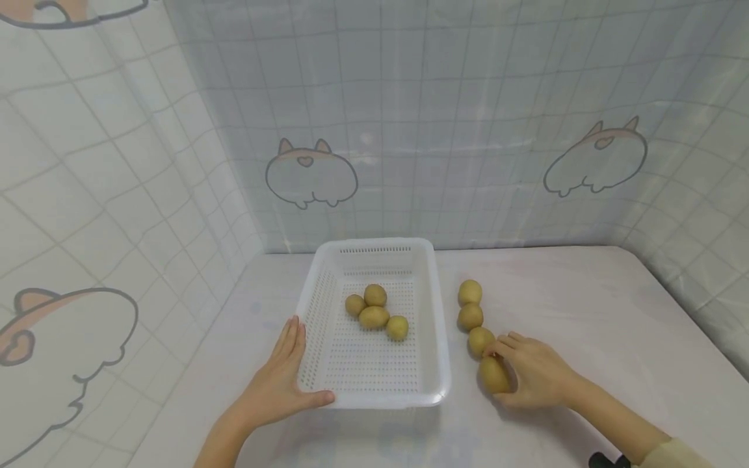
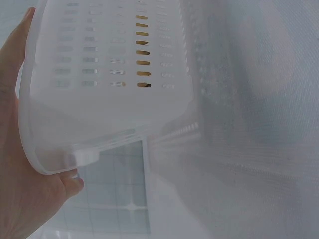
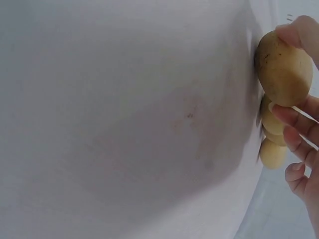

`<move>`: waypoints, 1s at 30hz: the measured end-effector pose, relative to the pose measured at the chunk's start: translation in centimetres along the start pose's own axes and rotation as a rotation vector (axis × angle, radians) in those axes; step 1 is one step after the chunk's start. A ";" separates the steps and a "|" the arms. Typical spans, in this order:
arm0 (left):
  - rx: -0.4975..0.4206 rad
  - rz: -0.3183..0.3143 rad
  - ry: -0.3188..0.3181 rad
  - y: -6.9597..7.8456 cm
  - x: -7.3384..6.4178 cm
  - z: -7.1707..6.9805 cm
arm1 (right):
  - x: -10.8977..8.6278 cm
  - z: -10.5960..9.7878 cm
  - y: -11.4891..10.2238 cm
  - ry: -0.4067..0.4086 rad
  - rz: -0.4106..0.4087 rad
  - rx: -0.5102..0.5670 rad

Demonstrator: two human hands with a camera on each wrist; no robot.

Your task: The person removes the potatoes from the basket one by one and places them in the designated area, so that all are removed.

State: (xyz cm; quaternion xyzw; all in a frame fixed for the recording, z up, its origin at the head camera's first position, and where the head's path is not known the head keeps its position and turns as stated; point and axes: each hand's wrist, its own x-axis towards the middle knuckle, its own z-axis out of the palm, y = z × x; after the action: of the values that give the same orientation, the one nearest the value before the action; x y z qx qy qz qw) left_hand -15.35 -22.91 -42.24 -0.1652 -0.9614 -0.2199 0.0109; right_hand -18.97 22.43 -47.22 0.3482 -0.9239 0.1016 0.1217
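A white perforated plastic basket (image 1: 434, 325) stands on the table, with several potatoes (image 1: 374, 318) lying in it. At its near left corner rests my left hand (image 1: 277, 383), fingers straight along the left side and thumb on the front rim; the left wrist view shows the hand (image 2: 25, 184) against the rim. Right of the basket, my right hand (image 1: 535, 374) pinches the nearest potato (image 1: 493, 375) of a row between thumb and fingers. In the right wrist view this potato (image 3: 284, 69) has a few dark specks and sits close over the table.
Three more potatoes (image 1: 471, 317) line up behind the held one, running away from me. White cloth (image 1: 526, 429) covers the table. A curtain with a grid pattern (image 1: 409, 130) hangs along the back and sides. A small black object (image 1: 608, 460) lies by the right forearm.
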 end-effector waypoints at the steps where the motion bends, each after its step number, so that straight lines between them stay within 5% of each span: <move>1: -0.001 -0.001 0.000 0.0 0.0 0.0 | 0.0 0.0 0.0 0.008 -0.003 -0.001; 13: -0.004 -0.003 -0.007 0.1 0.0 -0.1 | -0.2 -0.3 0.2 0.047 0.034 0.034; 20: -0.005 -0.002 -0.002 0.2 -0.1 -0.2 | 0.1 -1.2 0.5 0.173 0.092 0.234; 30: -0.011 0.001 0.000 0.2 0.0 -0.2 | 1.8 -2.1 1.0 0.281 -0.074 0.354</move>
State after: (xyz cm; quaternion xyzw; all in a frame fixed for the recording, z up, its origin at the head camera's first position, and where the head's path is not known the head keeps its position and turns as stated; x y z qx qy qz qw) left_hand -15.26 -22.80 -42.01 -0.1659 -0.9601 -0.2251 0.0101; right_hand -20.59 22.61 -44.76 0.3803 -0.8522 0.3051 0.1900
